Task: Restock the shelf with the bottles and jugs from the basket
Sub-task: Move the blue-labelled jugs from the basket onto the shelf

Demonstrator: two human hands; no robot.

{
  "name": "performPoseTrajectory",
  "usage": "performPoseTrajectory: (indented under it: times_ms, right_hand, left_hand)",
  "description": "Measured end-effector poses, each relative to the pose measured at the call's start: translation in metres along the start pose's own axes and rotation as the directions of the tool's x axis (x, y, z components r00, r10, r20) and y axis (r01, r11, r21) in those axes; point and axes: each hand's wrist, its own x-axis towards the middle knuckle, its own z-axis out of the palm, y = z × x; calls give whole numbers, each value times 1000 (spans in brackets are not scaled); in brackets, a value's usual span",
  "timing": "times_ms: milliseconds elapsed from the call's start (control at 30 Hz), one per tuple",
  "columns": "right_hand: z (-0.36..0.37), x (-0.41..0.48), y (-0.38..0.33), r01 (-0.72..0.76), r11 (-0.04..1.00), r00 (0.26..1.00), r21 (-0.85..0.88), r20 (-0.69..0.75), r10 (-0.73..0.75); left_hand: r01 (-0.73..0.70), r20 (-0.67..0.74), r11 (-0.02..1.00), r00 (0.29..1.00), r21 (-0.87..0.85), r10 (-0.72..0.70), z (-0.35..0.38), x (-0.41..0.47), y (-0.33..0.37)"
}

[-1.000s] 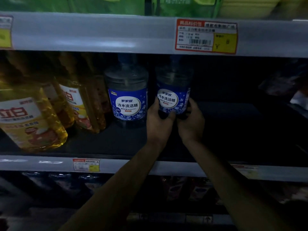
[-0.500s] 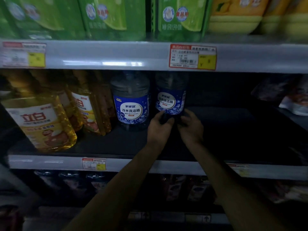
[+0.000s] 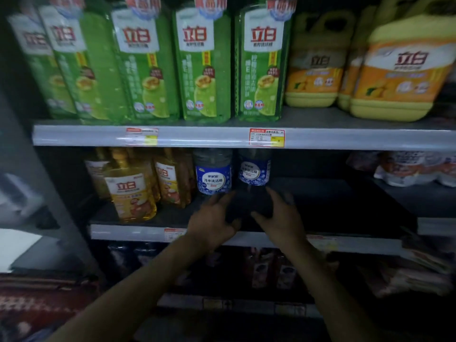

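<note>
Two clear jugs with blue labels stand side by side on the dark middle shelf [image 3: 320, 198]. The left blue-label jug [image 3: 213, 172] is nearer the front; the right blue-label jug [image 3: 254, 169] sits deeper in. My left hand [image 3: 213, 222] and my right hand [image 3: 280, 215] hover just in front of and below the right jug, fingers spread, touching nothing. Both hands are blurred. The basket is out of view.
Yellow oil-coloured bottles [image 3: 132, 191] fill the shelf left of the blue jugs. Green detergent bottles [image 3: 204, 62] and yellow-orange jugs [image 3: 399, 75] line the shelf above. White packs [image 3: 417, 169] lie at the right. Dark bare shelf stretches right of the jugs.
Both hands have let go of the right blue-label jug and pulled back toward me. The view has drawn back, showing the upper shelf.
</note>
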Motion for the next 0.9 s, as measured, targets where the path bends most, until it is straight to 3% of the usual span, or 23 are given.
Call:
performPoseTrajectory:
  times_ms: [167,367,500,767,900]
  right_hand:
    - [8,-47,-41,64,998,997,26,36,-65]
    - [40,-57,-90,233,972,953,-36,209,-221]
    - [68,-66,-121,349,935,885,-60,351,-307]
    - [131,-98,-169,573,811,684,-114,612,-397]
    - [161,-128,-179,690,719,561,-81,688,-461]
  left_hand:
    - [-56,104,913,995,404,15,-48,-42,-14]
    - [-17,128,820,989,572,-69,-91,-97,-54]
    - [60,223,795,945,603,-241,-112,-141,-94]
    - [250,89,780,928,574,-363,-99,-272,-217]
    - [421,134,705,799,570,-586,-84,-334,-269]
